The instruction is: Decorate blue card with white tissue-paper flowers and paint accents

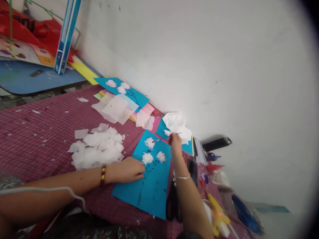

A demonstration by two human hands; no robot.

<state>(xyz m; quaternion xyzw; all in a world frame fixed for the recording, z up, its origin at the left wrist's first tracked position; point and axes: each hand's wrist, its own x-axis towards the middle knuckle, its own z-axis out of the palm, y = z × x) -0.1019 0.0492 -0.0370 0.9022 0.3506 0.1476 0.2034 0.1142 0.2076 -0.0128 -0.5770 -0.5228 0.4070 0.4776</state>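
Observation:
A blue sheet of card (154, 186) lies on the checked cloth. It carries three fluffy white paper flowers (147, 158) above dark painted stems and leaves. Pinched in my right hand (175, 144) is a thin paintbrush (161, 138), its reddish tip at the upper left flower (150, 143). Whether the tip touches the flower or hovers just over it, I cannot tell. My left hand (131, 169) rests on the card's left edge beside the flowers, fingers loosely bent and holding nothing visible.
Left of the card is a heap of torn white paper (97, 149). Behind lies another blue flower card (132, 94) with translucent sheets (114, 108). Crumpled white paper (176, 122) sits by the wall. At right are black-handled scissors (171, 202) and a yellow glue gun (218, 212).

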